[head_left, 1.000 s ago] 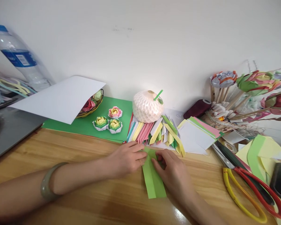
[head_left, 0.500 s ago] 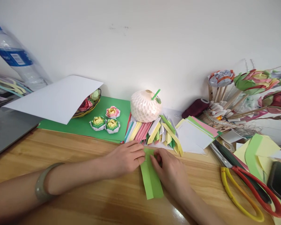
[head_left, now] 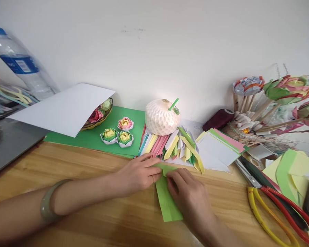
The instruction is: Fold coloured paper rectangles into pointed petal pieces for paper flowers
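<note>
Crooked folds could spoil the green paper

The green paper [head_left: 167, 204] lies on the wooden surface [head_left: 113, 209], under and between the fingers of both hands. The left hand [head_left: 141, 174] has its fingers nearly straight and a little apart, resting on the paper's top left; its thumb is hidden. The right hand [head_left: 193, 195] has its fingers curled in, with thumb and first finger almost closed at the top right, and they seem to pinch the edge there.

The fold could come out crooked if the left fingers press too softly and the paper slips. It could crease in the wrong spot if the right fingers pull too hard. The folded strips [head_left: 158, 145] sit just past the left fingertips, so a bump from them could mess up the pile.

Now the counting. There is one green paper in the hands. Beyond the left fingers, on the green sheet [head_left: 90, 142], sit three small paper flowers [head_left: 125, 138]. Past both hands' fingers is one white ball [head_left: 161, 120] with one green straw [head_left: 173, 103]. Right of the right fingers are one pair of scissors [head_left: 263, 188] and one dark spool [head_left: 218, 120]. The strips overlap too much to count.
</note>
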The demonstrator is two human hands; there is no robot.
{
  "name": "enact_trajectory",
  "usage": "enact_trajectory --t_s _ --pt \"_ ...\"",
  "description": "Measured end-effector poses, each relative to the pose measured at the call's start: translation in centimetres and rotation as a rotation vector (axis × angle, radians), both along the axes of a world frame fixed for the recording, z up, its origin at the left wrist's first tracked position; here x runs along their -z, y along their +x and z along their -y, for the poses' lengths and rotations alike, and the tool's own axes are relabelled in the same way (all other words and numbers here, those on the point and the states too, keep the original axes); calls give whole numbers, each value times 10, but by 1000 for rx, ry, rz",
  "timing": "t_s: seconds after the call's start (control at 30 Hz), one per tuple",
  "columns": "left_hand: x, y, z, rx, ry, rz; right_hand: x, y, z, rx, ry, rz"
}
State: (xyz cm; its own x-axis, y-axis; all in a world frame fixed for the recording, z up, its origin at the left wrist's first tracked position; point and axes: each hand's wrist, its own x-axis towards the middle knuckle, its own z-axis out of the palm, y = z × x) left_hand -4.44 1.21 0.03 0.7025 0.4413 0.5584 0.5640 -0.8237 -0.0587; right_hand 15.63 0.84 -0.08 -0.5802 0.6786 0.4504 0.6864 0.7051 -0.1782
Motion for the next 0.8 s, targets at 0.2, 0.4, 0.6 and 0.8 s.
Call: enact_trajectory --t_s 0.2,0.4,0.6,0.8 --pt "-1 0 1 -8 -20 -18 -4 2 3 -69 -3 63" --pt "2 0 1 7 -8 30 -5 3 3 -85 -46 121" --pt "3 -1 3 1 4 -35 -6 2 3 -85 -11 151" --pt "3 -1 3 1 -6 -52 -5 3 2 -91 5 147"
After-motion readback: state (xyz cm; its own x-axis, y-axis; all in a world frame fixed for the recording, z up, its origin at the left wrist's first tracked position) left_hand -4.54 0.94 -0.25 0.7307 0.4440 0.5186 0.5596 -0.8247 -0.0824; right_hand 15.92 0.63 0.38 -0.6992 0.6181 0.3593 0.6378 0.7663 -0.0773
